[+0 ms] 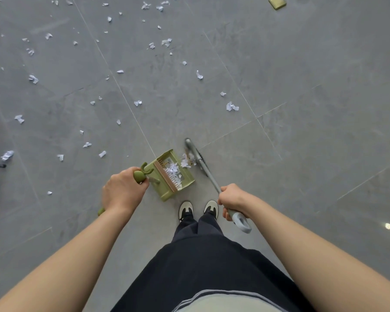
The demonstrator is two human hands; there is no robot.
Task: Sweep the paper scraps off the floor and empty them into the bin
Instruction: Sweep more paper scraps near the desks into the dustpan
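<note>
Sweeping is under way just below the middle of the frame: the right hand [231, 200] is wrapped around the grey handle of the broom [203, 167], and the left hand [122, 190] grips the green upright handle of the dustpan [173, 174]. The dustpan sits on the grey tiled floor [302, 109] just ahead of the person's shoes [198, 209], with a small heap of paper scraps [172, 170] already inside it and a few more at its lip beside the blurred broom head.

To do this step well, I judge the pan's front edge should stay pressed flat to the floor while the broom makes short strokes toward it, so nothing slips under.

The pan's open mouth faces the upper right of the frame, toward the broom. The broom's long axis runs from the lower right, at the hand, up and left to its head.

Many scraps lie scattered across the upper left and centre, so most of the task remains. No bin is in view.
</note>
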